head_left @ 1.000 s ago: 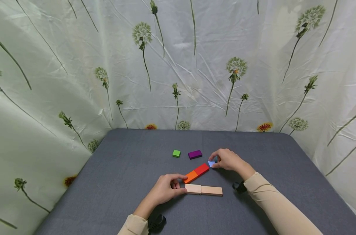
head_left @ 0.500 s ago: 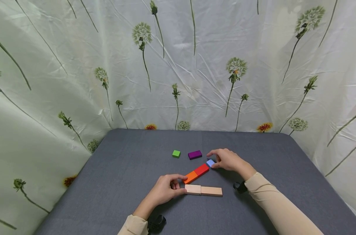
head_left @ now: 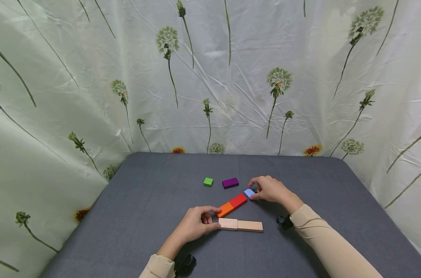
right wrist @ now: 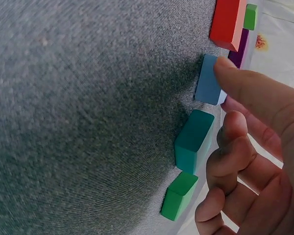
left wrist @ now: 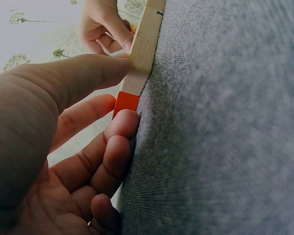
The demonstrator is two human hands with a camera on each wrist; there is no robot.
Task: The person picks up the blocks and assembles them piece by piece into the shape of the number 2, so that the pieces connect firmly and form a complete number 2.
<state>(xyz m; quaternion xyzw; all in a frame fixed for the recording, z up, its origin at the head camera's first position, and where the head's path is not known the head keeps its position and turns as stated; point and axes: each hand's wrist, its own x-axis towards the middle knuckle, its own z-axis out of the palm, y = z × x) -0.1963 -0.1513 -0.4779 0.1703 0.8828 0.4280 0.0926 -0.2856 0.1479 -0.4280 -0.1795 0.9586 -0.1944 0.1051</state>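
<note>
My left hand [head_left: 195, 223] rests at the left ends of two block rows, holding them between thumb and index finger. Its index fingertip is against the orange block [head_left: 226, 209], its thumb against the pale wooden block [head_left: 228, 224]. The other fingers are curled, as the left wrist view shows. A red block [head_left: 238, 200] continues the orange one in a slanting line. Just beyond the red end, with a small gap, my right hand [head_left: 270, 189] pinches a light blue block [right wrist: 208, 81] between thumb and index finger; the index tip is partly hidden behind it.
Another wooden block [head_left: 250, 226] extends the pale row. Behind stand a bright green block [head_left: 208, 182] and a purple block [head_left: 230, 183]. Under the right hand, a teal block [right wrist: 193, 142] and a green block [right wrist: 179, 196] show. Grey cloth covers the table [head_left: 144, 200]; a floral curtain [head_left: 238, 88] hangs behind.
The right index finger lifted off the blue block, then came back down to it. The blue block shifted slightly left, toward the red one. The left hand has stayed in place.
</note>
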